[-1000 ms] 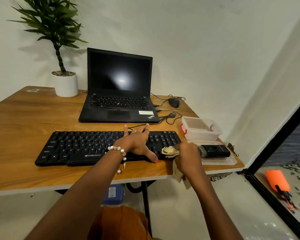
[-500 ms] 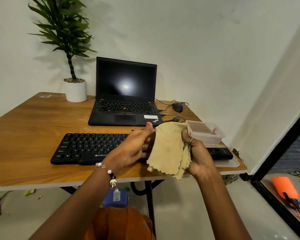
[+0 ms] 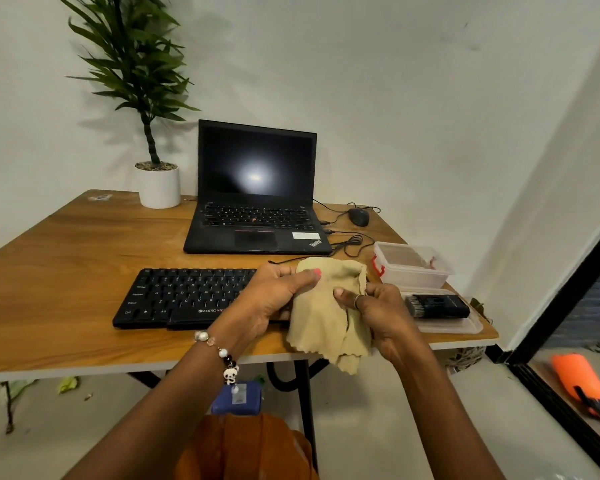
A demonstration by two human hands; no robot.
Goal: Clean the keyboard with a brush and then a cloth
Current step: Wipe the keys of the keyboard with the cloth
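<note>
Bare table [image 3: 66, 258] lies along the left edge. The laptop [image 3: 257, 216] blocks the back; tubs [image 3: 413, 268] crowd the right edge.

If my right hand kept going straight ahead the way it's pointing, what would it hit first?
Probably the clear plastic box just beyond the right hand, which holds the cloth; depth is hard to judge from this view.

We see a tan, scallop-edged soft cloth [image 3: 326, 317] over a black plastic keyboard [image 3: 187, 296] with white lettering, on a warm brown wood-grain table [image 3: 66, 271] with a pale grey edge. Behind them we find a black open laptop [image 3: 257, 202] with a red dot among its keys, a black mouse [image 3: 358, 216], and a white round pot [image 3: 159, 185] carrying dark green leaves. We also note a clear plastic box [image 3: 413, 265] with red clips, a black brush [image 3: 437, 306], and a bright orange object [image 3: 579, 375] on the pale floor.
</note>
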